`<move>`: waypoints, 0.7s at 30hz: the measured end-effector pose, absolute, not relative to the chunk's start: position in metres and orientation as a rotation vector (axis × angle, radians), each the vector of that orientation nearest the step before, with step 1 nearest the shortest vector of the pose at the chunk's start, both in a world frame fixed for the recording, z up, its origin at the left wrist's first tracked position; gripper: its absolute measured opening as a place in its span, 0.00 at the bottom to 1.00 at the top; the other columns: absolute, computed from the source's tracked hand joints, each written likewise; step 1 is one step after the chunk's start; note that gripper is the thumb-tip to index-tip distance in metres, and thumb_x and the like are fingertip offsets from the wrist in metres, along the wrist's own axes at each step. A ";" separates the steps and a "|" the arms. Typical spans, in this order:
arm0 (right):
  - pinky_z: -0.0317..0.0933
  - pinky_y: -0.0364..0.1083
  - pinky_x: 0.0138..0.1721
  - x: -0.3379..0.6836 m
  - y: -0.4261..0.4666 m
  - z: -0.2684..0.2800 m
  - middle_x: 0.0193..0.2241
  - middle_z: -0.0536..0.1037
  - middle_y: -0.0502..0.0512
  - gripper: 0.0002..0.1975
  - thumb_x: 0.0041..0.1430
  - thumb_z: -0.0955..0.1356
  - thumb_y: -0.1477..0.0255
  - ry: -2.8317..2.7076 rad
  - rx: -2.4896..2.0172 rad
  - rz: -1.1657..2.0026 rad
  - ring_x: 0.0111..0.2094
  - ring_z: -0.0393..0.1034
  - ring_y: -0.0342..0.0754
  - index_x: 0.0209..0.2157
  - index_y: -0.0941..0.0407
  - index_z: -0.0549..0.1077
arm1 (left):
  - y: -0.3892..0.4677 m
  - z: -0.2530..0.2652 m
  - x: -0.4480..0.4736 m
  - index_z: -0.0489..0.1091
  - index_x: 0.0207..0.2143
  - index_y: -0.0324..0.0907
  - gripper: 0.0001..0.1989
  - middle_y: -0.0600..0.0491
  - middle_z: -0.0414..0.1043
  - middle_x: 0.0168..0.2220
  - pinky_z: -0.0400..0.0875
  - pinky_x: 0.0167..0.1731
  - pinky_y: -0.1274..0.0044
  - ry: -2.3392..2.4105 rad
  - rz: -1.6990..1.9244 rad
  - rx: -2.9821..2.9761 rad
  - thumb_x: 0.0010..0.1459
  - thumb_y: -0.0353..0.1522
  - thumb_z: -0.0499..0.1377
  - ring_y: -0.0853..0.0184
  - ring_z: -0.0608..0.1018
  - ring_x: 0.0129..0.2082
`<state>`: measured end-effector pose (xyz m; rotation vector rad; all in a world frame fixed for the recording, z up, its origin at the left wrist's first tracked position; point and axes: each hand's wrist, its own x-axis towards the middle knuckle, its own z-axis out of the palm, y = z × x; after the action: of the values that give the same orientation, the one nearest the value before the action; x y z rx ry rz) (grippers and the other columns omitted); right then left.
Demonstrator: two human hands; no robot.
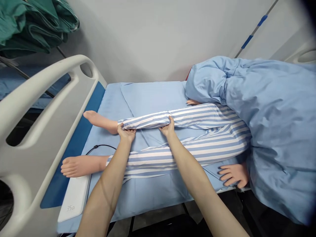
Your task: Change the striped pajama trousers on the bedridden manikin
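A patient manikin lies on the bed in blue-and-white striped trousers. Both my hands are at its far leg. My left hand grips the trouser cuff just above the ankle, thumb on top and fingers under the leg. Farther up, near the knee, my right hand holds the same leg in the same way, its fingers partly hidden beneath. The far foot points to the footboard. Under my forearms rests the near leg, its bare foot lying over a white flat device.
A grey-white footboard with a blue panel closes the left end. A bunched blue quilt covers the manikin's upper body; one manikin hand shows by the near edge. A black cable crosses the sheet. Green cloth hangs upper left.
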<state>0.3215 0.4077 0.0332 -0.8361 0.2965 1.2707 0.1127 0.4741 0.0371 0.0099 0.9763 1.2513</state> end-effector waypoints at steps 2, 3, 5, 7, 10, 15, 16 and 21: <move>0.69 0.51 0.45 0.322 0.408 0.030 0.33 0.79 0.49 0.15 0.57 0.65 0.61 0.294 -0.853 1.255 0.39 0.74 0.48 0.44 0.52 0.71 | 0.474 0.030 0.113 0.68 0.37 0.42 0.10 0.52 0.73 0.33 0.76 0.43 0.72 0.976 1.246 0.027 0.51 0.31 0.55 0.66 0.78 0.36; 0.68 0.51 0.45 0.322 0.408 0.029 0.33 0.79 0.49 0.15 0.57 0.65 0.62 0.290 -0.864 1.243 0.39 0.74 0.47 0.44 0.52 0.71 | 0.474 0.028 0.112 0.67 0.36 0.42 0.09 0.52 0.73 0.32 0.75 0.44 0.73 0.980 1.243 0.033 0.50 0.29 0.55 0.67 0.78 0.35; 0.68 0.50 0.45 0.321 0.408 0.027 0.32 0.79 0.49 0.14 0.57 0.65 0.63 0.276 -0.889 1.217 0.38 0.74 0.47 0.44 0.53 0.71 | 0.473 0.027 0.111 0.66 0.34 0.41 0.08 0.53 0.72 0.31 0.75 0.44 0.74 1.000 1.234 0.051 0.50 0.26 0.54 0.69 0.78 0.33; 0.69 0.49 0.43 0.321 0.407 0.027 0.30 0.79 0.48 0.13 0.56 0.65 0.64 0.260 -0.928 1.205 0.37 0.74 0.47 0.42 0.53 0.71 | 0.472 0.030 0.110 0.66 0.34 0.41 0.07 0.52 0.72 0.30 0.75 0.42 0.75 1.054 1.204 0.087 0.51 0.26 0.53 0.69 0.78 0.32; 0.69 0.46 0.38 0.321 0.403 0.034 0.29 0.77 0.49 0.11 0.56 0.65 0.64 0.216 -1.023 1.204 0.34 0.73 0.45 0.39 0.54 0.70 | 0.461 0.041 0.106 0.66 0.33 0.40 0.05 0.52 0.71 0.28 0.74 0.36 0.77 1.222 1.143 0.198 0.51 0.26 0.54 0.69 0.77 0.30; 0.66 0.40 0.28 0.314 0.374 0.058 0.23 0.71 0.46 0.10 0.52 0.69 0.66 0.080 -1.261 1.149 0.26 0.67 0.41 0.33 0.55 0.67 | 0.405 0.065 0.093 0.66 0.32 0.40 0.07 0.55 0.70 0.25 0.72 0.32 0.79 1.335 1.230 0.376 0.48 0.25 0.56 0.72 0.75 0.25; 0.66 0.39 0.28 0.310 0.363 0.063 0.23 0.70 0.45 0.09 0.50 0.70 0.68 0.054 -1.274 1.133 0.25 0.66 0.40 0.32 0.55 0.67 | 0.388 0.069 0.089 0.66 0.33 0.40 0.08 0.55 0.71 0.26 0.72 0.33 0.79 1.292 1.266 0.394 0.47 0.25 0.56 0.72 0.75 0.26; 0.69 0.40 0.33 0.279 0.269 0.078 0.29 0.79 0.51 0.11 0.45 0.72 0.73 -0.208 -1.129 1.108 0.31 0.74 0.42 0.34 0.57 0.73 | 0.290 0.073 0.057 0.69 0.30 0.38 0.08 0.53 0.72 0.24 0.70 0.28 0.80 1.016 1.304 0.502 0.44 0.27 0.59 0.72 0.73 0.23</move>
<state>0.2791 0.2693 0.0779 -1.1287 -0.2080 1.1078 0.0574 0.2904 0.0731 0.5015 1.0161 1.3042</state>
